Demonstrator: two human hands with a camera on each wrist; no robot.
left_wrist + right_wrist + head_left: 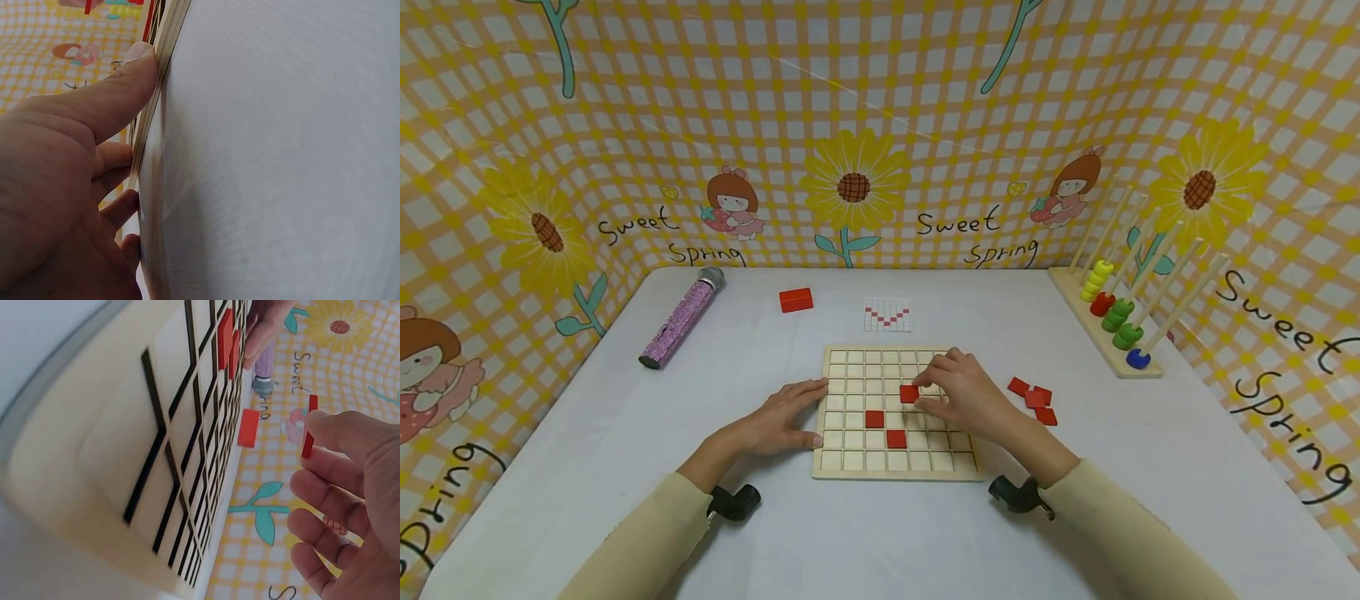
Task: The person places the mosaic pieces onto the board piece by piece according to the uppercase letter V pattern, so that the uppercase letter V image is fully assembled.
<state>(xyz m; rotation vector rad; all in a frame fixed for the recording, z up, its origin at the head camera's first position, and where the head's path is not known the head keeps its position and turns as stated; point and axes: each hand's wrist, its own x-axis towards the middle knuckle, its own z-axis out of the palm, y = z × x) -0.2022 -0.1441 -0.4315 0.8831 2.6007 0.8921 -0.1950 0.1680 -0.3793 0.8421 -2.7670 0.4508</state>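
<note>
A wooden grid board (850, 461) lies flat on the table, with one red square tile (874, 419) and a second red tile (897, 439) sitting in its cells. Between thumb and index finger my right hand (973, 398) pinches another red tile (909, 394); in the right wrist view this tile (310, 425) is held above the board, apart from it. My left hand (778, 421) rests at the board's left side, its fingers fairly straight. Thumb and fingertips touch the board's edge (164, 56) in the left wrist view.
Several loose red tiles (1035, 398) lie right of the board. Behind it are a small pattern card (887, 315) and a red block (796, 300). A glittery pink microphone (681, 321) lies at the left; a wooden bead abacus (1105, 321) stands at the right.
</note>
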